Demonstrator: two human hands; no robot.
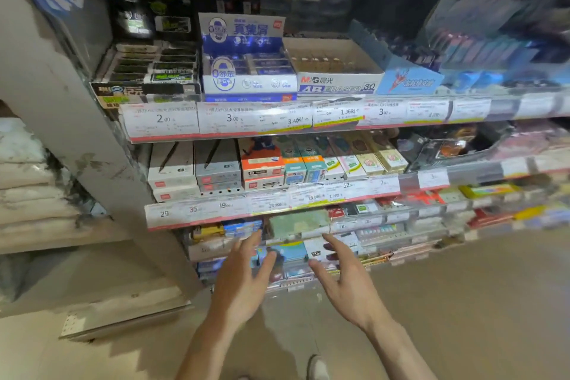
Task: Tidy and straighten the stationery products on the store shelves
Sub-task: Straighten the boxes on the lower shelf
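Both hands reach toward the low shelf, left hand (243, 274) and right hand (345, 278) with fingers spread and released, holding nothing. The small packs (290, 253) between them look light, stiff and glossy, best squared by their sides. The price rail (216, 210) overhangs closely; floor behind gives room.

White eraser box (337, 83) reads "M&G 4B ERASER 30".
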